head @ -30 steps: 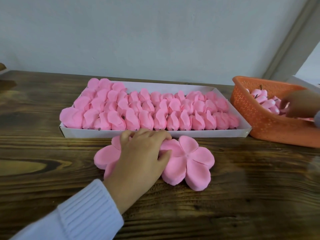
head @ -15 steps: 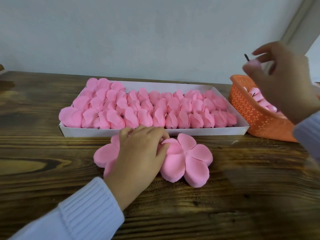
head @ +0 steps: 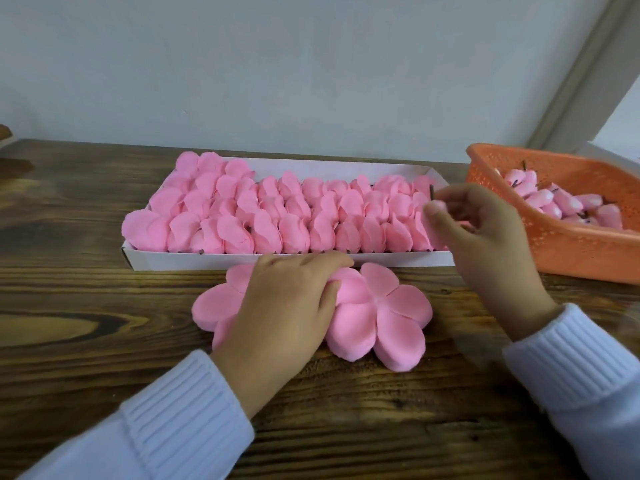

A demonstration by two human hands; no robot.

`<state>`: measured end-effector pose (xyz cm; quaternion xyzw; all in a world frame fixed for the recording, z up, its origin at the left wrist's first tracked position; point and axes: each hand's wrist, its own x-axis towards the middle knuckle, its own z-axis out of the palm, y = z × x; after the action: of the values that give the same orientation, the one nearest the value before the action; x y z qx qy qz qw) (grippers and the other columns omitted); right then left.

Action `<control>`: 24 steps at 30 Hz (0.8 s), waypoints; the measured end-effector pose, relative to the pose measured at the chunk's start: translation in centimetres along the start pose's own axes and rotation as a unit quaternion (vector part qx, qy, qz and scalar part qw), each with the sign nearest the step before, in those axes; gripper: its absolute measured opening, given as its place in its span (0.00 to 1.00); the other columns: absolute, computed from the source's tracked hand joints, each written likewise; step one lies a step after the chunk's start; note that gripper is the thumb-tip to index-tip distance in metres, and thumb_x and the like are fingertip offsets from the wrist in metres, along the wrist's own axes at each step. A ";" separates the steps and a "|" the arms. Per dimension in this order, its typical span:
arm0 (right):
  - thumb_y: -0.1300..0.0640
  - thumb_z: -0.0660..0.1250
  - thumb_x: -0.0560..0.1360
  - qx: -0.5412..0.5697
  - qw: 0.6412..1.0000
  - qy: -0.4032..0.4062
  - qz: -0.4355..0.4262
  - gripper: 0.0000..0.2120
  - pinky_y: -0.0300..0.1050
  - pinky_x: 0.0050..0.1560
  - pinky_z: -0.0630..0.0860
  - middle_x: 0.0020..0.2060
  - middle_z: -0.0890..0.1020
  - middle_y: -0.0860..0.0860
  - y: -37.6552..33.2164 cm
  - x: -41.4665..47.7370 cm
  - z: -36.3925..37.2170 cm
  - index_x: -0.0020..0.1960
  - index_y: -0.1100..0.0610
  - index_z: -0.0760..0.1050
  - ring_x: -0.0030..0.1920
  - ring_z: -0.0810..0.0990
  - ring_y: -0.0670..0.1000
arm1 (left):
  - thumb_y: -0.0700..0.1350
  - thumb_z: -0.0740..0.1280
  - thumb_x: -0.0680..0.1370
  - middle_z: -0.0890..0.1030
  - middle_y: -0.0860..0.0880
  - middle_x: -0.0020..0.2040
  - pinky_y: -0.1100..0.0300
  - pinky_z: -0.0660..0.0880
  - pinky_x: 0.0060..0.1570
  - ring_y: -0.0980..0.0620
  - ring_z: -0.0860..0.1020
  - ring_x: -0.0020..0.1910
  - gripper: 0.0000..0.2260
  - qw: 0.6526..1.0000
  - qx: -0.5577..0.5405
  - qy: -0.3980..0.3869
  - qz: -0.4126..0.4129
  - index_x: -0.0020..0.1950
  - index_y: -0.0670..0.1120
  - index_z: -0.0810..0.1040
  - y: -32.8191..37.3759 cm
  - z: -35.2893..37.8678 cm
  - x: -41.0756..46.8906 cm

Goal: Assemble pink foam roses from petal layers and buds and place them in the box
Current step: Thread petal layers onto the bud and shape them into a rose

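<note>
Two grips at work: your left grip lies spread on the petal layers on the desk; your right grip pinches a bud over the box. Aim its stem dead centre.

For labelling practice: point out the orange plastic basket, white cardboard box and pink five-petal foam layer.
Orange plastic basket [head: 588,254]: head view, front wall.
White cardboard box [head: 180,261]: head view, front wall.
Pink five-petal foam layer [head: 408,304]: head view, right petal.

Pink petal layers flat before full white box, bud pinched above
</note>
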<state>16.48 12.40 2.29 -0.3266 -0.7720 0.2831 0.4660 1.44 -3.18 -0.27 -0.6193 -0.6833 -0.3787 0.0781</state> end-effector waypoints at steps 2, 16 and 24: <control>0.57 0.68 0.76 -0.002 1.000 -0.003 0.002 0.02 0.32 0.40 0.73 0.38 0.80 0.45 0.4 -0.1 0.1 0.49 0.53 0.77 0.37 0.77 0.42 | 0.34 0.70 0.70 0.76 0.55 0.34 0.49 0.76 0.44 0.50 0.77 0.35 0.13 1.000 -0.006 0.000 0.006 0.51 0.46 0.83 0.0 0.0 0.0; 0.58 0.67 0.77 0.008 1.000 -0.020 0.015 0.01 0.35 0.41 0.73 0.39 0.81 0.47 0.8 -0.7 0.7 0.48 0.55 0.77 0.38 0.78 0.45 | 0.34 0.70 0.72 0.82 0.50 0.46 0.49 0.76 0.44 0.48 0.80 0.43 0.09 0.997 -0.055 -0.022 -0.042 0.49 0.45 0.81 -0.1 0.3 -0.1; 0.58 0.67 0.76 0.002 1.000 -0.027 0.015 0.02 0.45 0.44 0.76 0.39 0.81 0.47 0.5 -0.8 0.7 0.48 0.56 0.78 0.39 0.79 0.47 | 0.33 0.70 0.71 0.82 0.51 0.45 0.49 0.77 0.44 0.48 0.79 0.42 0.09 0.998 -0.054 -0.023 -0.029 0.47 0.45 0.82 -0.1 0.3 -0.1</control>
<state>16.22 12.02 1.16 -0.3294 -0.7785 0.3006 0.4416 1.42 -3.04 -0.56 -0.6111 -0.6809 -0.4032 0.0179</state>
